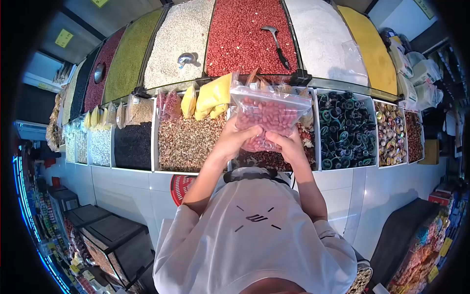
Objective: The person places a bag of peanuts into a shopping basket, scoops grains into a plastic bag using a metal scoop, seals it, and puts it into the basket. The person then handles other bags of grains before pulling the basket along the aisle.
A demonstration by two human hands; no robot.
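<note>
A clear zip bag of red peanuts (pixel 268 116) is held up in front of me over the lower row of bins. My left hand (pixel 238 136) grips its left side, thumb across the front. On the right side my right hand (pixel 286 143) holds the same bag, its thumb also pressed on the front. The bag's zip edge is at the top. Just left of it lies a yellow-filled bag (pixel 214 94). Behind the bag is a large bin of red peanuts (pixel 245 36), with a black-handled scoop (pixel 279 48) resting on it.
Bins of white grain (pixel 178 39), green beans (pixel 131 59), white powder (pixel 323 44) and yellow grain (pixel 369 49) flank the peanuts. Dark wrapped items (pixel 346 130) fill a lower bin. A red basket (pixel 181 188) stands on the floor. Dark display boxes (pixel 105 225) are at lower left.
</note>
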